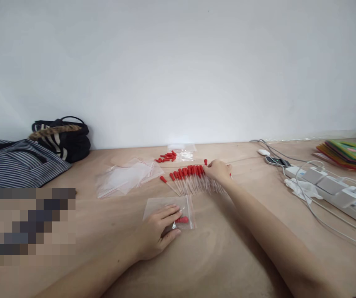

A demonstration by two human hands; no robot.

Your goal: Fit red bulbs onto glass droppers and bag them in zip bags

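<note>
Meanwhile right hand reaches droppers, arm outstretched.

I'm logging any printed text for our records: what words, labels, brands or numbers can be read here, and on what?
None can be read.
Colourful books: cover print too blurred.
Power strip: no legible marking.
Small plastic bag under the left hand: no print visible.
</note>
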